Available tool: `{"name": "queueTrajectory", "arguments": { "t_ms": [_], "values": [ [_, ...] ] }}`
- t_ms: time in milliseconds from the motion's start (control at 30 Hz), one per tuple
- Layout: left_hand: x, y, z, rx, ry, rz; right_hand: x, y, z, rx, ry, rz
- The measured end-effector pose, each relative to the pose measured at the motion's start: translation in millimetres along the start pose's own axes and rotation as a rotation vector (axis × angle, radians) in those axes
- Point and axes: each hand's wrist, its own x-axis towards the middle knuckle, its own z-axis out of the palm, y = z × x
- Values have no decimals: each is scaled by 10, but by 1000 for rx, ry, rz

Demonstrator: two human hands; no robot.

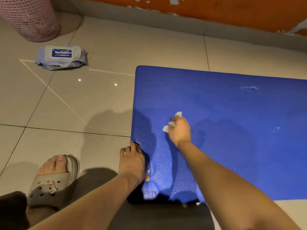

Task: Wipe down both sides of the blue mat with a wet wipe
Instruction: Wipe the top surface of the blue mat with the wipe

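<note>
Head view: looking down at a tiled floor (pixel 99 47), both forearms reaching in from the bottom edge.
Floor: glossy beige tiles with dark grout lines, two small light glints on them, hand and arm shadows left of the mat.
Blue mat (pixel 232 122): lies flat on the floor, fills the right half, runs out of frame on the right; left edge and near-left corner in view; surface looks shiny and grainy near that corner.
Wall (pixel 232 12): orange with peeling patches, grey skirting below, along the top of frame.
Basket (pixel 31 19): pink mesh, top-left corner, standing on the floor, well apart from the mat.
Sandal (pixel 49 188): grey slide with holes and a logo, on a foot, bottom left, on the floor beside the mat's near corner.
Wipes pack (pixel 61 57): pale purple with a blue label, on the floor near the basket, left of the mat and apart from it.
Left hand (pixel 133 161): grips the mat's left edge, fingers curled over the edge, thumb on top.
Right hand (pixel 180 130): fingers closed round the wipe, pressing it onto the mat's top surface, left-centre.
Wet wipe (pixel 166 128): white, bunched, ends sticking out past the right hand's fingers, touching the mat.
Scuffs (pixel 248 88): pale marks on the mat, far right of the hands.
</note>
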Motion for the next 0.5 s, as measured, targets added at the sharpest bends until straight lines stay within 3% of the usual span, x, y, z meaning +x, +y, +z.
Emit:
{"name": "queueTrajectory", "arguments": {
  "t_ms": [133,233,500],
  "values": [
    [2,18,-18,-1,-7,-4,-129,-395,180,-13,-113,-196],
    [-6,30,-21,19,-8,-10,-40,-238,18,-123,-175,-239],
    [14,51,-2,52,-9,-13,252,590,-558,-401,-8,68]
  ]
}}
